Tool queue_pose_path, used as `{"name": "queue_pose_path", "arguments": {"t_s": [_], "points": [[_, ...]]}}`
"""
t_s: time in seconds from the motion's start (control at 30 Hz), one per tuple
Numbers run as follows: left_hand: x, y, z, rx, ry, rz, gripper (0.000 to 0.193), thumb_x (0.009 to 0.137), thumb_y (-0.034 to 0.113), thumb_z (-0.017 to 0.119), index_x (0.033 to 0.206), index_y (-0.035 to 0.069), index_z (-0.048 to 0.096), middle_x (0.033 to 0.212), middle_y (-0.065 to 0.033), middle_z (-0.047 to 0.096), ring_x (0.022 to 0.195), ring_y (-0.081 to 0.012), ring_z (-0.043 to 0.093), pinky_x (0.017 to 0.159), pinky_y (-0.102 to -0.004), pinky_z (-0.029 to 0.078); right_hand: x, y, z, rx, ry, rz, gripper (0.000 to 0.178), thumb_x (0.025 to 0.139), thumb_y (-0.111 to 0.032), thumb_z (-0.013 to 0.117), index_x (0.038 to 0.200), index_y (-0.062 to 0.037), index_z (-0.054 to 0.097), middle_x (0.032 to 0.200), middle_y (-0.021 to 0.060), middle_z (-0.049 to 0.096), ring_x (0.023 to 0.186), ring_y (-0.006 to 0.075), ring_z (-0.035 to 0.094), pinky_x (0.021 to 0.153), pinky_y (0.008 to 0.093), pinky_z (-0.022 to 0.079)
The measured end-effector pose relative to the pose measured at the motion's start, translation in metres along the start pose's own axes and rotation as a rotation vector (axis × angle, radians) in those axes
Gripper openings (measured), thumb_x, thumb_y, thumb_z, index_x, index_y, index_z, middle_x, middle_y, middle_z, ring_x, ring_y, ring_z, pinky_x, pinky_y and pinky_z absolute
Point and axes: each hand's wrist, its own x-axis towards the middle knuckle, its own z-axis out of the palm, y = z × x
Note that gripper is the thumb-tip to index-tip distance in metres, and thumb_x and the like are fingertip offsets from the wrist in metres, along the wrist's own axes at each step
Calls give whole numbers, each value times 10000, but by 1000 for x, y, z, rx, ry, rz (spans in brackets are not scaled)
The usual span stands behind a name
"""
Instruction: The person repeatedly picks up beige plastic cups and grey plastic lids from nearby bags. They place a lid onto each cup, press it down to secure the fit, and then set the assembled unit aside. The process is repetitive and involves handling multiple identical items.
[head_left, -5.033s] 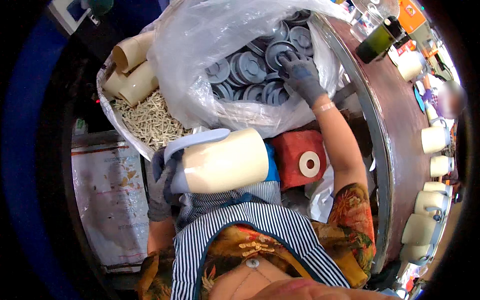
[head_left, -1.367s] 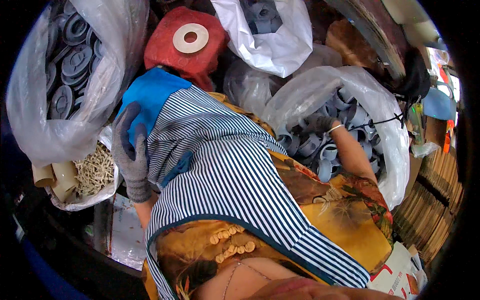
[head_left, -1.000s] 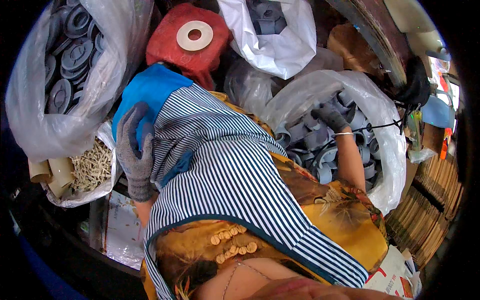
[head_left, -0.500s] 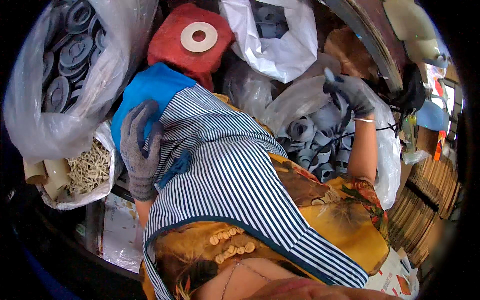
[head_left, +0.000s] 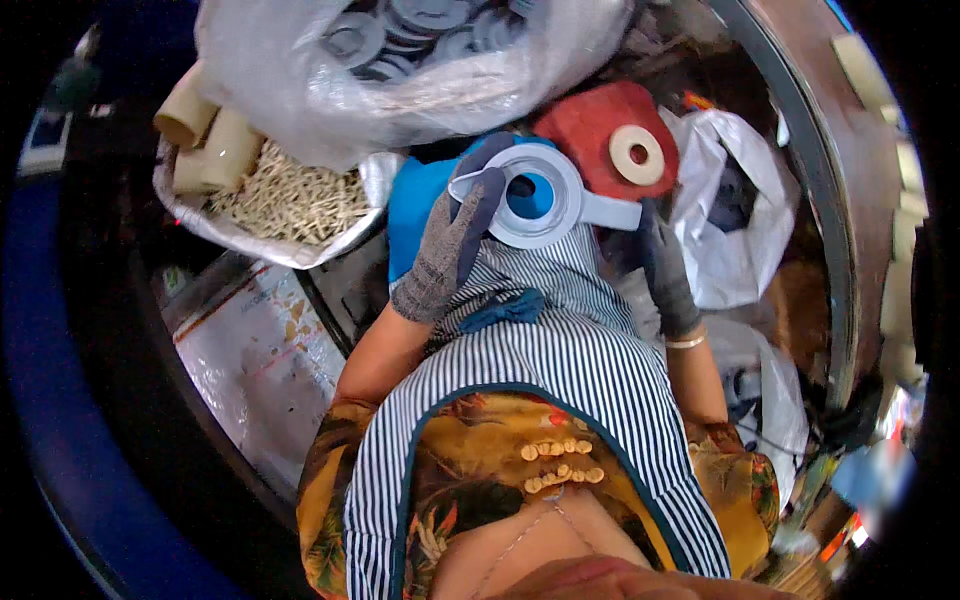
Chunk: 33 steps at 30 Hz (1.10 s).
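Observation:
A light grey plastic ring, with a pointed spout on one side and a flat handle on the other, is held up over my lap. My left hand, in a grey knitted glove with dark fingers, grips its spout side, thumb on top. At the handle's end is my gloved right hand, its fingers closed against the tip and partly hidden. Beneath the ring lie a blue cloth and my striped apron. Beyond the handle, a pale flat ring rests on a red cloth bundle.
A clear plastic bag of round grey parts stands ahead. At left, a white sack holds small beige pieces and cardboard tubes. White bags sit at right, near a dark curved table edge.
My right hand has come from the bag of grey parts at the right to the lap. The left hand has lifted and now holds the grey ring. The view has swung left.

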Motion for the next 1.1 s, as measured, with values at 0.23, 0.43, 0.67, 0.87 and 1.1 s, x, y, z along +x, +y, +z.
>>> {"name": "queue_pose_path", "arguments": {"t_s": [0.23, 0.43, 0.67, 0.87, 1.1], "points": [[-10, -4, -10, -147, 68, -73, 626, 1063, 465, 248, 1419, -11, 444, 1364, -165, 541, 1280, -237, 507, 1112, -369, 356, -23, -69, 46, -648, -126, -675, 608, 771, -154, 738, 1322, 5, 537, 1277, 176, 585, 1189, 242, 559, 959, 365, 478], [-2, 0, -13, -623, 154, -448, 804, 999, 654, 233, 1442, 10, 419, 1374, -161, 538, 1231, -261, 551, 1063, -410, 415, -10, -58, 39, -239, -47, -316, 419, 863, -130, 699, 1240, 0, 572, 1112, 90, 649, 995, 169, 621, 911, 298, 479], [-10, -48, -52, 386, 424, 125, 471, 944, 263, 611, 1344, 27, 531, 1362, -170, 538, 1196, -317, 562, 1030, -439, 429, 53, 4, -42, -227, 258, -459, 237, 942, -130, 637, 1138, -10, 576, 1005, 29, 602, 913, 108, 552, 808, 253, 455], [-11, -79, -51, 918, 524, 268, 435, 899, 189, 634, 1305, 51, 561, 1335, -188, 551, 1274, -370, 482, 1080, -489, 367, 45, -11, -28, -396, 374, -412, 220, 966, -146, 617, 1130, -4, 583, 998, 45, 638, 924, 148, 591, 838, 280, 463], [-3, -10, -25, 138, 224, 109, 473, 1004, 309, 498, 1361, -3, 510, 1356, -169, 556, 1259, -306, 524, 1075, -407, 396, 8, -20, -7, -362, 245, -600, 362, 872, -101, 684, 1188, 22, 557, 1043, 74, 596, 938, 159, 564, 845, 293, 462]]}}
